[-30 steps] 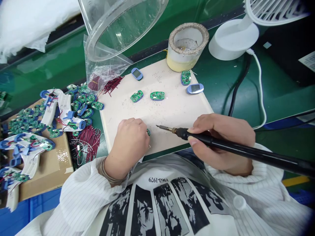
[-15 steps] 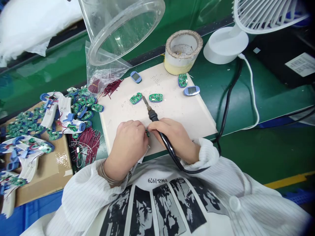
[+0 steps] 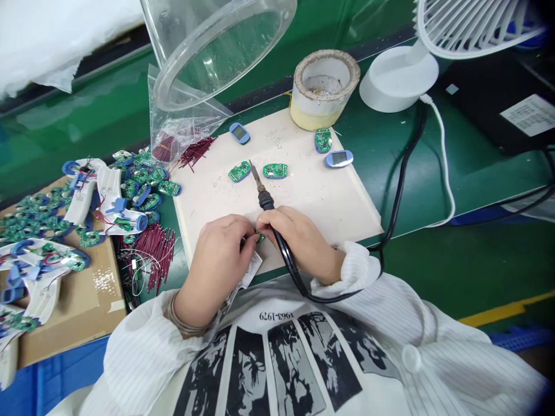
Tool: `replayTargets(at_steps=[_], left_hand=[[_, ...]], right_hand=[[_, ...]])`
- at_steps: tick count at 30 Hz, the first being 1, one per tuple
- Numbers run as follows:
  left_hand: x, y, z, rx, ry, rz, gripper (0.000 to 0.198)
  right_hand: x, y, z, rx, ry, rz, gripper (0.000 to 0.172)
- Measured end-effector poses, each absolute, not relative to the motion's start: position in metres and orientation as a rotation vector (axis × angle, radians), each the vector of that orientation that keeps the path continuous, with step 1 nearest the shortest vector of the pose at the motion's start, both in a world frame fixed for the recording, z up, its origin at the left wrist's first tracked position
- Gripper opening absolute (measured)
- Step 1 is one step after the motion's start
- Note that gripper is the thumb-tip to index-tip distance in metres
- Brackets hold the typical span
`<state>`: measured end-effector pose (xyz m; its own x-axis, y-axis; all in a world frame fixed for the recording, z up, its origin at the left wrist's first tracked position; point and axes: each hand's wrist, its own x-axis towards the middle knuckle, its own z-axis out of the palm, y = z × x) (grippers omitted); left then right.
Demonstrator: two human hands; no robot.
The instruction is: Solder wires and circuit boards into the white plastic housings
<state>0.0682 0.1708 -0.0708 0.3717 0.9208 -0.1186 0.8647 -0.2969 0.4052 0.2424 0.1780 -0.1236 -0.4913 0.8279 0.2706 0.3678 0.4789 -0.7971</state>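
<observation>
My right hand [image 3: 301, 240] is closed around a soldering iron [image 3: 265, 199], whose tip points up and away between two green circuit boards [image 3: 275, 170] on the pale work sheet [image 3: 208, 202]. My left hand [image 3: 221, 257] has its thumb and fingers pinched together beside the right fingertips. A small green board [image 3: 259, 237] shows between the two hands, mostly hidden by fingers. Under my left hand a white strip-like piece [image 3: 252, 269] sticks out. Blue-rimmed display modules [image 3: 239, 133] lie at the sheet's far side and right.
A tape roll [image 3: 323, 107] stands behind the sheet, beside a white fan [image 3: 399, 78]. A clear round-rimmed cover [image 3: 162, 95] overhangs the back. Dark red wires [image 3: 158, 254], piled boards [image 3: 150, 202] and a cardboard box [image 3: 95, 289] are at left. The iron's black cable [image 3: 401, 185] runs right.
My left hand has turned and shifted slightly left, so its thumb now shows, with more of the white piece below it. The iron has moved a little left and more upright.
</observation>
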Motion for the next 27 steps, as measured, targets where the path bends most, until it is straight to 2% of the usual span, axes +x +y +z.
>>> replayTargets(at_steps=[8, 12, 16, 20, 27], left_hand=[[0.0684, 0.1639, -0.0799, 2.109, 1.642, 0.488, 0.011], [0.0707, 0.1637, -0.0801, 2.064, 1.655, 0.492, 0.011], [0.0716, 0.1631, -0.0795, 2.042, 1.653, 0.520, 0.012], [0.0704, 0.1634, -0.0786, 2.046, 1.635, 0.551, 0.010], [0.0692, 0.1663, -0.0769, 2.058, 1.700, 0.383, 0.008]], right_hand=[[0.2416, 0.1790, -0.1237, -0.967, -2.079, 0.875, 0.014], [0.2457, 0.1786, -0.1227, -0.985, -2.051, 0.897, 0.017], [0.2491, 0.1789, -0.1194, -0.909, -2.082, 0.953, 0.028], [0.2486, 0.1800, -0.1160, -0.921, -2.113, 0.976, 0.025], [0.2463, 0.1806, -0.1203, -0.945, -2.123, 0.976, 0.021]])
